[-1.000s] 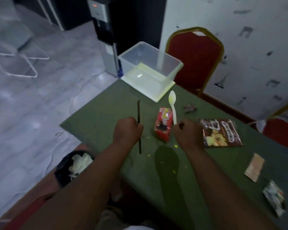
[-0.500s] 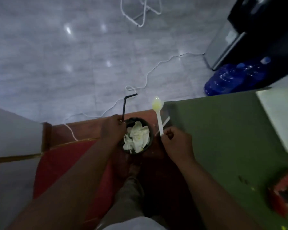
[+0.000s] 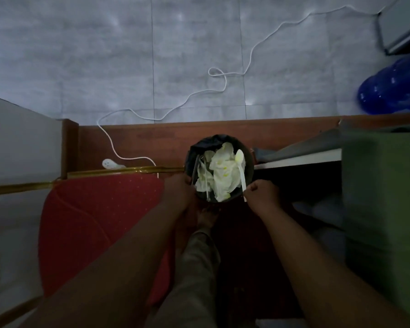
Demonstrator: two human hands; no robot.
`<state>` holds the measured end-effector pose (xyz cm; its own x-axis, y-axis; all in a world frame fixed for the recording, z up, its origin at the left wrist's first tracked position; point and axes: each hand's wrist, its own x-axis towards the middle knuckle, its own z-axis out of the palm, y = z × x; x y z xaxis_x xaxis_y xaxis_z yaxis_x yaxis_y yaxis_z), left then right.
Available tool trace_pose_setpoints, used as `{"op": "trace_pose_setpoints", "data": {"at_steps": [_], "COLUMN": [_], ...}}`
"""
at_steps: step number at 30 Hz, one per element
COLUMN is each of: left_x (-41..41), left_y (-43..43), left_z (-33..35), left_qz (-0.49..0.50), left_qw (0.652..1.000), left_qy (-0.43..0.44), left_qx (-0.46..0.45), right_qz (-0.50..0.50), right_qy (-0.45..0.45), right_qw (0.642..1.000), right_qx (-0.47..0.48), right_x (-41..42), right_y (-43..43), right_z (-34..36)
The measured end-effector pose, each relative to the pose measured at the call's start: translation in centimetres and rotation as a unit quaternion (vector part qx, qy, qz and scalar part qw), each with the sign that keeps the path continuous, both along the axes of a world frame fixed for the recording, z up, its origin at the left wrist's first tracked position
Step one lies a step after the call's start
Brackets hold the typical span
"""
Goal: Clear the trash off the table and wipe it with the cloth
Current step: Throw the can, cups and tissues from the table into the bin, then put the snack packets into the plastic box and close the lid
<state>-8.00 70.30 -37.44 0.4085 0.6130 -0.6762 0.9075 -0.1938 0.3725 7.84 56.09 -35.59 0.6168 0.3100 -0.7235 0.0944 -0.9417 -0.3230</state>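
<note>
Trash bin: a round bin lined with a black bag (image 3: 205,142) stands on the brown wooden platform (image 3: 140,140). It is just beside the left edge of the green-covered table (image 3: 384,185).
Bin contents: crumpled white paper (image 3: 223,178) with yellow flecks fills most of it.
Spoon: the white plastic spoon (image 3: 240,171) lies tilted over the right side of the bin. Its bowl rests on the paper, and its handle runs down across the near rim.
Right hand: the right hand (image 3: 262,195) is at the bin's near right rim, fingers curled, pinching the end of the spoon handle.
Straw: a thin dark straw (image 3: 195,168) stands inside the bin along its left wall, its lower end right at the left hand's fingers.
Left hand: the left hand (image 3: 178,192) is against the bin's near left rim with its fingers curled. From where I stand I cannot tell whether it grips the straw or has let go.
Person: a grey trouser leg (image 3: 197,256) and a foot show below the bin, between the two forearms.
Chair: a red upholstered chair with a gold frame (image 3: 100,221) is just left of the bin.
Floor: on the grey tiles (image 3: 81,55), a white cord (image 3: 223,86) snakes down to a white power strip (image 3: 110,164) behind the chair.
Far right: a blue water bottle (image 3: 393,91) lies on the tiles, well apart from the bin.
</note>
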Motion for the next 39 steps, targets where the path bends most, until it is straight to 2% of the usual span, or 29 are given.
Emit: {"op": "trace_pose_setpoints", "data": {"at_steps": [7,15,19,22,26,28,33,37,39], "left_x": [1.9,0.0,0.7,2.7,6.2,7.0,11.7,15.5,18.7], "left_y": [0.0,-3.5,-5.0,-5.4,-7.7,-7.8,-14.5,-19.0,-21.8], "left_z": [-3.3,-1.5,3.1,8.9,20.7,23.5,34.4,37.6,38.9], "left_qz": [0.0,0.013,0.013,0.017,0.004,0.029,-0.032,-0.084,-0.143], "left_qw": [1.0,1.0,1.0,0.997,0.982,0.975,0.949,0.937,0.928], "left_qy": [-0.004,0.022,-0.015,-0.073,-0.167,-0.195,-0.292,-0.325,-0.333], "left_qx": [0.001,0.01,0.006,0.027,0.088,0.104,0.112,0.097,0.089], "right_qz": [-0.049,-0.081,-0.059,-0.043,-0.064,-0.068,-0.143,-0.212,-0.28], "right_qy": [0.044,0.042,-0.01,-0.059,-0.169,-0.2,-0.284,-0.323,-0.326], "right_qw": [0.998,0.994,0.992,0.984,0.951,0.942,0.904,0.877,0.856], "right_qx": [0.011,0.062,0.108,0.165,0.25,0.261,0.286,0.285,0.287], "right_x": [-0.7,-2.9,-2.6,-1.7,-0.1,0.1,2.2,4.7,6.2], "right_y": [-0.7,-4.8,-5.6,-6.5,-11.2,-12.4,-23.0,-29.3,-33.1], "right_z": [-5.4,-1.8,3.4,10.2,21.7,24.1,34.0,37.0,37.9]}}
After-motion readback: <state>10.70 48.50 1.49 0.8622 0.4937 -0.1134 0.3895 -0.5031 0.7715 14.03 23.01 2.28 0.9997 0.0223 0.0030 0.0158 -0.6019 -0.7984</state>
